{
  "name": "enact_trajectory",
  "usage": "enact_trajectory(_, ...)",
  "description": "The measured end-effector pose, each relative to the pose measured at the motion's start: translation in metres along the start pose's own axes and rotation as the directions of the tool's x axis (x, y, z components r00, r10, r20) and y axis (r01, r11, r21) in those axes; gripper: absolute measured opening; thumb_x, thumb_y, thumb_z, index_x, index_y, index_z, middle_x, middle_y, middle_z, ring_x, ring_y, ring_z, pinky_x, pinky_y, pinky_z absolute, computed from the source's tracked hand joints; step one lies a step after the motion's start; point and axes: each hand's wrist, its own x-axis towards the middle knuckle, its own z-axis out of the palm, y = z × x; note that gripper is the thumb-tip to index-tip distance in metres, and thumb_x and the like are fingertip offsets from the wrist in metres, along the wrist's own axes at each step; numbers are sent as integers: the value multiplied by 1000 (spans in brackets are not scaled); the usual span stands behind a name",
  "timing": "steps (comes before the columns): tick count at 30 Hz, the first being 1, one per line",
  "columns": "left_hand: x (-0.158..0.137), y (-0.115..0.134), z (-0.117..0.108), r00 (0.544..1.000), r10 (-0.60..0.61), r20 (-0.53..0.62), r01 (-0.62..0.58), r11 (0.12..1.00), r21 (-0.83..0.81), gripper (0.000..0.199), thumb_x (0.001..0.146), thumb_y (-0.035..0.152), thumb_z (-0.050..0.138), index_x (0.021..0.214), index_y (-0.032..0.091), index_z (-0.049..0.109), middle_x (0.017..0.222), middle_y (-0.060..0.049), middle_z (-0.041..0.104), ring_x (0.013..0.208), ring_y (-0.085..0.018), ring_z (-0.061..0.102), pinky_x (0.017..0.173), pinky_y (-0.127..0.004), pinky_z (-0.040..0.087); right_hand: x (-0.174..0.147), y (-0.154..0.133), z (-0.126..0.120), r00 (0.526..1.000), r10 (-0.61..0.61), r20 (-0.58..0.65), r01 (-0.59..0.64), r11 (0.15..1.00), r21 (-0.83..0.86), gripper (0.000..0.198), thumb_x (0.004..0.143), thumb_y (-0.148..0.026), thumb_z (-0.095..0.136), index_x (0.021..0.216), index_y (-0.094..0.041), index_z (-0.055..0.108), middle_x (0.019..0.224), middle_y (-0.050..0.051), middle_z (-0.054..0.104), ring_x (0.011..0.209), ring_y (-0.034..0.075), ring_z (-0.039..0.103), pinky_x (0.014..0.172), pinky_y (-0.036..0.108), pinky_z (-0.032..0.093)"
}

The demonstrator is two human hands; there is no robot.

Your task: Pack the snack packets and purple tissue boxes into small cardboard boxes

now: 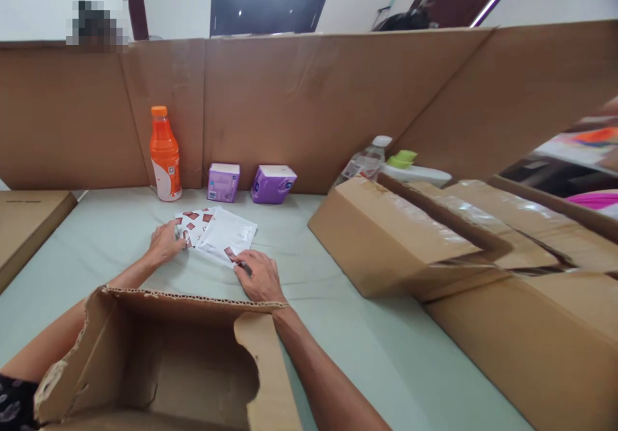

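Observation:
Two flat packets lie overlapping on the table, one with brown-red squares (193,222), the other mostly plain white (232,230). My left hand (165,244) is closed at the left edge of the patterned packet, thumb and fingers gripping it. At the lower right corner of the plain white packet, my right hand (259,275) pinches with thumb and forefinger. Both forearms reach around an open cardboard box (188,366) close to me, its inside showing no contents. Writing on the packets is too small to read.
An orange bottle (165,157) and two purple tissue packs (223,183) (273,184) stand along the cardboard wall (299,103). Larger cardboard boxes (386,238) fill the right, with a clear bottle (364,161) and a green-capped white bottle (418,172) behind. A flat carton (33,225) lies left.

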Motion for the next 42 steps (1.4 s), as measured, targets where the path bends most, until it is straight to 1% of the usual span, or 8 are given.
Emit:
enact_trajectory(7,30,6,23,994,-108,1,105,959,-265,40,101,36,70,135,18,61,134,-11,65,114,-27,68,96,-49,61,-4,3,-2,1000,17,-19,-16,999,38,26,93,-25,57,110,-27,77,121,6,74,117,27,61,99,40,42)
enact_trajectory(13,36,5,33,963,-199,181,265,816,-514,38,102,37,68,133,17,62,127,-10,67,104,-24,70,88,-44,63,-4,5,-1,999,15,-40,-15,1000,4,26,92,-24,58,108,-27,78,122,6,75,116,27,63,99,40,44)
enact_trajectory(22,21,7,47,913,-253,319,392,761,-518,35,101,37,69,130,17,64,128,-11,67,108,-25,70,91,-46,62,-5,10,1,999,-49,4,49,998,-28,28,88,-28,66,114,-26,77,126,7,74,120,27,64,101,41,45)
enact_trajectory(27,16,8,28,906,-272,323,407,769,-493,34,102,37,69,128,16,64,125,-10,68,103,-24,70,87,-43,63,-2,10,1,986,-145,84,147,989,-8,38,88,-25,67,124,-27,76,135,7,73,130,28,62,109,45,44)
enact_trajectory(32,-10,-7,-23,891,-307,335,435,790,-432,30,102,36,69,123,15,66,116,-8,70,94,-21,71,80,-38,64,-1,9,2,929,-269,256,277,961,5,53,89,-19,63,140,-33,68,152,3,63,146,26,51,120,52,36)
enact_trajectory(35,-37,-22,-45,891,-328,315,438,805,-400,27,102,35,69,119,15,66,111,-7,70,89,-19,71,76,-35,63,-1,8,2,932,-258,253,275,961,-33,54,89,-22,64,143,-32,66,159,5,55,147,27,50,120,52,38)
enact_trajectory(38,-58,-37,-46,920,-316,233,388,820,-420,28,103,36,68,121,15,65,109,-7,70,86,-18,70,74,-34,63,-1,9,3,966,-188,176,208,973,-104,55,91,-28,66,146,-27,64,166,11,46,147,32,49,116,49,44)
enact_trajectory(42,-68,-52,-24,964,-255,82,263,848,-460,30,102,35,68,125,16,64,113,-7,69,89,-19,70,75,-34,63,-2,11,5,977,-136,163,165,970,-178,52,97,-34,61,147,-24,63,159,13,54,146,31,51,115,47,44)
